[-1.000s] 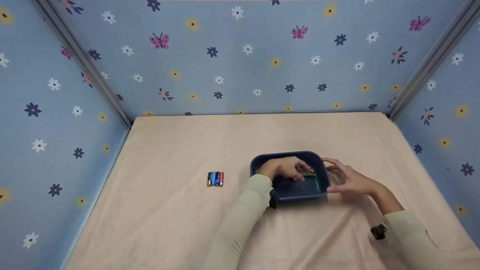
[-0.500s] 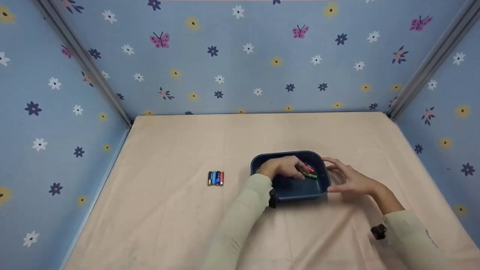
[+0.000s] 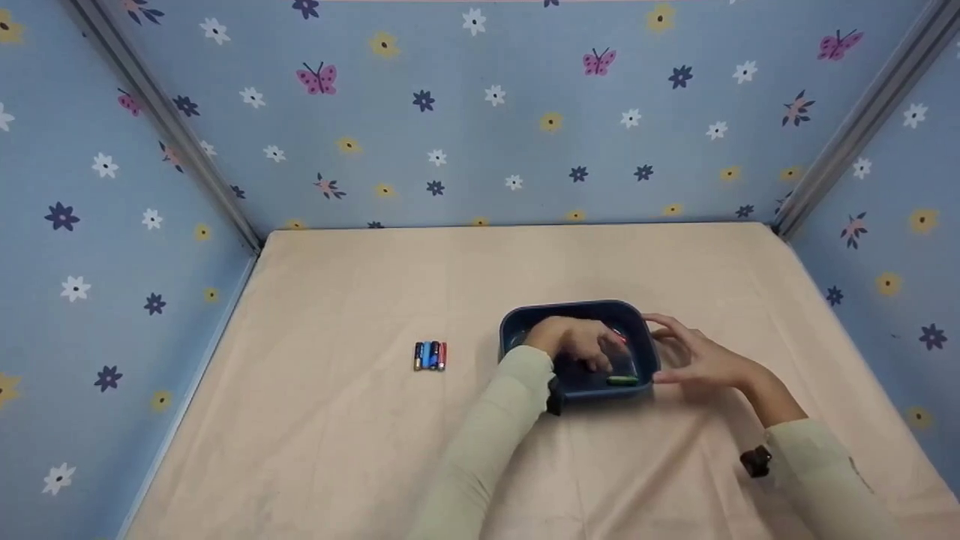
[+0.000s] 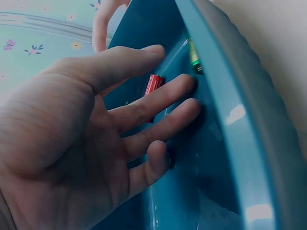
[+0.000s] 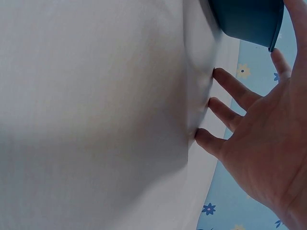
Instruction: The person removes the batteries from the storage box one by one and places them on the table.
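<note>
A dark blue plastic bin (image 3: 600, 394) stands on the cloth. My left hand (image 3: 589, 343) is down inside it, fingers spread and loosely bent, with nothing between thumb and fingers. A green battery (image 3: 622, 381) lies along the bin's near wall, apart from that hand. Just behind the fingers in the left wrist view shows a red battery (image 4: 153, 85). A small dark thing (image 4: 169, 160) peeks out behind the little finger, mostly hidden. At the bin's right end, my right hand (image 3: 709, 364) touches the rim with thumb and index fingertips; its other fingertips rest on the cloth.
To the left of the bin, several batteries (image 3: 430, 356) lie side by side in a row on the pale tablecloth (image 3: 337, 420). Blue flowered panels (image 3: 480, 112) enclose the table at the back and both sides, with grey posts (image 3: 862, 112) at the corners.
The green battery has moved from beside the red one to the bin's near wall. My left hand has let go of it and shifted slightly, fingers opening. The right hand has stayed in place.
</note>
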The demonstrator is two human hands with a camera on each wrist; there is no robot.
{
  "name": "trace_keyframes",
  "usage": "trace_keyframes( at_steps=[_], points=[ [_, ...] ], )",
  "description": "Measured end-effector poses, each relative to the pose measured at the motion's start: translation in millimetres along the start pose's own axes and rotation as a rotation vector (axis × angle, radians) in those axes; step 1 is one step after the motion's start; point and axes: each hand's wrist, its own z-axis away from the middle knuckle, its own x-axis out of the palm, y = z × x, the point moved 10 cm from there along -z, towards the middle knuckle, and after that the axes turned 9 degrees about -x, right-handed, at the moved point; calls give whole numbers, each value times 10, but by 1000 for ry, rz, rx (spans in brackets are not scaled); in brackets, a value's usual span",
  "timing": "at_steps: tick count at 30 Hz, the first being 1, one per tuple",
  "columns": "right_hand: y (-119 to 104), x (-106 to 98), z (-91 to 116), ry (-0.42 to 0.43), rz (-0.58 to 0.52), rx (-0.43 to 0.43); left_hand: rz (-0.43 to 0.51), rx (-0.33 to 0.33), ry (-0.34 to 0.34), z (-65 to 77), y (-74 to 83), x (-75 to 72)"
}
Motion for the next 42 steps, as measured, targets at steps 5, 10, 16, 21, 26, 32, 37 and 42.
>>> trace_keyframes(
  at_steps=[5,10,16,21,26,32,37,42],
  points=[
    [-7,14,-19,-5,-7,-12,-52,-37,-100,30,15,110],
    [-20,16,-37,-7,-14,-23,5,-112,-173,105,31,206],
    [-18,7,-42,-3,-8,-16,-17,-118,-204,169,74,250],
    [-31,7,-37,-3,3,-23,1,-111,-214,148,31,266],
    [-32,11,-30,-6,-9,-23,-14,-110,-208,76,-31,272],
    [-8,19,-11,-5,-15,-20,-62,-92,-217,61,5,309],
    [3,22,-2,-2,-25,-13,-99,-36,-206,31,15,311],
    [12,19,-8,1,-28,2,-199,17,-175,12,21,294]
  ],
)
